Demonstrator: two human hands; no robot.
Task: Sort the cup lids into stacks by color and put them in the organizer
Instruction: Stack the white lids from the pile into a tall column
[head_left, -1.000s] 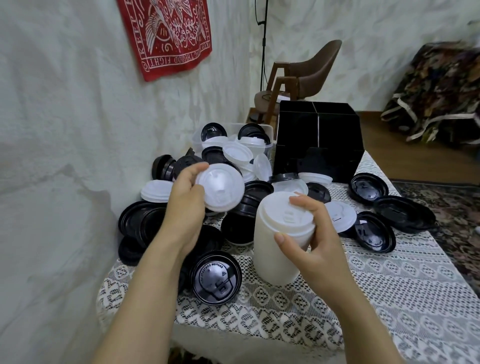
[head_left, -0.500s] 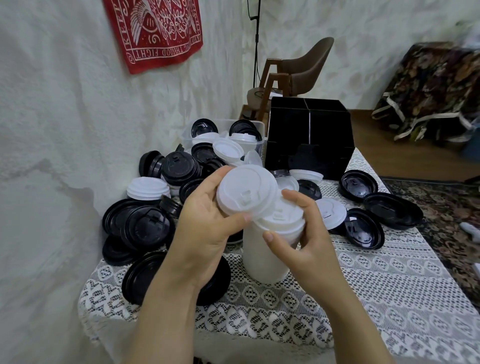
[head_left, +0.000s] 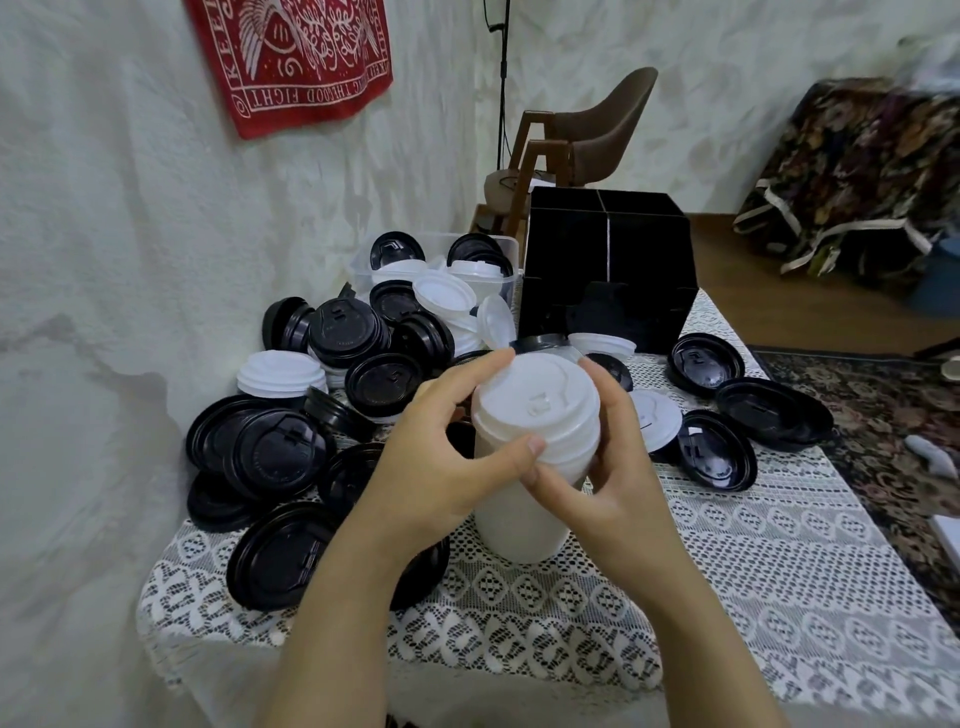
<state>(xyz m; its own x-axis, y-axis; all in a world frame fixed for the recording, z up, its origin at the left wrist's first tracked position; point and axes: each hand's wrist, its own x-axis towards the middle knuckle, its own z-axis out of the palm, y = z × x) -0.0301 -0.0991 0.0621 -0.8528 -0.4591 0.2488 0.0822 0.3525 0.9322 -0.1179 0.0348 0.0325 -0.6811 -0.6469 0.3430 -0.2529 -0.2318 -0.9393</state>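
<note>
Fingers (head_left: 470, 376) of the left hand (head_left: 431, 467) and right hand (head_left: 615, 483) curl round the top of the white lid stack (head_left: 535, 410) standing mid-frame on the counter (head_left: 779, 545), below the black organizer (head_left: 608, 270).

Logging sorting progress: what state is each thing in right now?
Tall white lid stack: upright on the table, gripped near its top by both hands.
Left hand: curled round the stack's top.
Right hand: curled round the stack's top.
Organizer: upright, inside too dark to tell.
Clear tub: holding mixed black and white lids.
Loose black lids: scattered, unsorted.
</note>
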